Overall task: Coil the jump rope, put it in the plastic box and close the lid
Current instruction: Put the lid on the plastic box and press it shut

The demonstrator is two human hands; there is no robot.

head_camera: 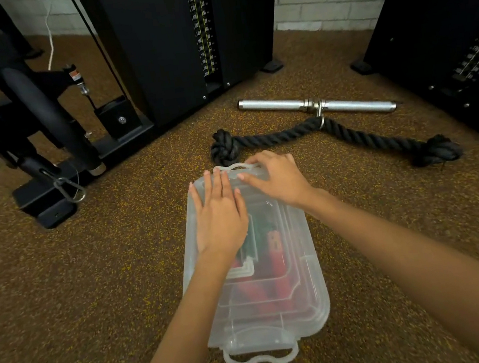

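Head view, left hand (pixel 219 214) flat on lid (pixel 303 282)

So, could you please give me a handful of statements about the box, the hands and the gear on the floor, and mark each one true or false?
1. The left hand lies flat on the lid. True.
2. The plastic box stands uncovered. False: the lid sits on it.
3. Red jump rope shows through the clear plastic. True.
4. The right hand holds the metal bar. False: it rests at the lid's far end, by the far handle.
5. The black rope lies inside the box. False: it lies on the floor beyond it.
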